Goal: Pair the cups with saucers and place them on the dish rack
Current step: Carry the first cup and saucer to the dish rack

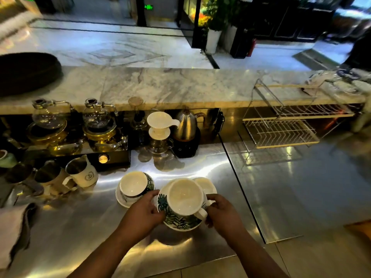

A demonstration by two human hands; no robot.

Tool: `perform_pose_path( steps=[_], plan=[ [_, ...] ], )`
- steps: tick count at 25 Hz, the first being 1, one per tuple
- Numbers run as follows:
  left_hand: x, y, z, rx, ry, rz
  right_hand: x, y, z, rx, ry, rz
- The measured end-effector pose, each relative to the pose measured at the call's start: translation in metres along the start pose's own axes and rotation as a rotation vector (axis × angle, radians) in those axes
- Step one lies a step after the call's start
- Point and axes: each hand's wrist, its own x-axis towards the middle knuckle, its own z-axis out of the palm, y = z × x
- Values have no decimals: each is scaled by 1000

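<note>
Head view: both forearms reach forward and converge on a leaf-patterned saucer [176, 222] that carries a white cup [184, 196]. At its left rim the left hand [143, 212] grips, thumb on top and fingers curled under. At the right rim the right hand [222, 214] clasps beside the cup's handle. This pair is well left of the rack [281, 133], nearer the person. Farther left, a second cup [133, 183] sits on a second saucer [122, 201], just beyond the left hand.
</note>
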Motion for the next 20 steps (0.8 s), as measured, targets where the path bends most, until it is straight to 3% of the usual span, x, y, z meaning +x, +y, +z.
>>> perform_pose_path(
  steps=[8, 20],
  plan=[
    [7, 86, 40, 129, -41, 77, -13, -7, -81, 51, 79, -19],
    [-5, 198, 182, 63, 34, 46, -8, 29, -253, 20, 27, -65]
  ],
)
